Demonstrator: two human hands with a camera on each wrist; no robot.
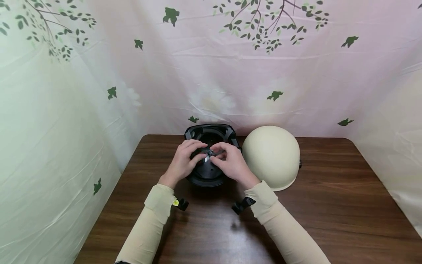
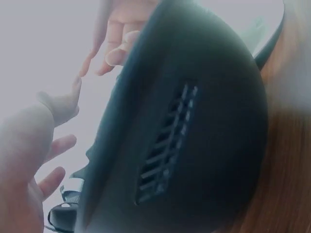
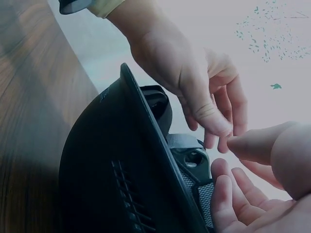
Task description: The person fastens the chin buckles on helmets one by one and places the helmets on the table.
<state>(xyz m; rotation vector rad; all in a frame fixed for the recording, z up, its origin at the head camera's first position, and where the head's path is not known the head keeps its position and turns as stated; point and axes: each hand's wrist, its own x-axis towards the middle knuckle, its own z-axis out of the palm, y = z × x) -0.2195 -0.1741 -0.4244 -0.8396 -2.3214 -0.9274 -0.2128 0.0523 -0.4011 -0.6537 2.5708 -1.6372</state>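
A black helmet (image 1: 206, 181) lies upside down on the table, its hollow side up. Over it, my left hand (image 1: 183, 161) and right hand (image 1: 233, 165) meet, thumbs and fingers bent toward each other. Between the fingertips is a small dark helmet strap (image 1: 210, 151) with a pale piece; both hands seem to pinch it, though glare washes it out in the wrist views. In the right wrist view the left hand (image 3: 189, 82) nearly touches the right hand (image 3: 272, 170). Grey webbing and padding (image 3: 192, 158) show inside the rim, and slotted vents (image 2: 167, 145) mark the shell.
Close to the right of the black helmet stands a cream helmet (image 1: 271, 157), dome up. Both are near the back edge of the brown wooden table (image 1: 329, 205). A printed cloth curtain (image 1: 211, 73) hangs behind and along both sides.
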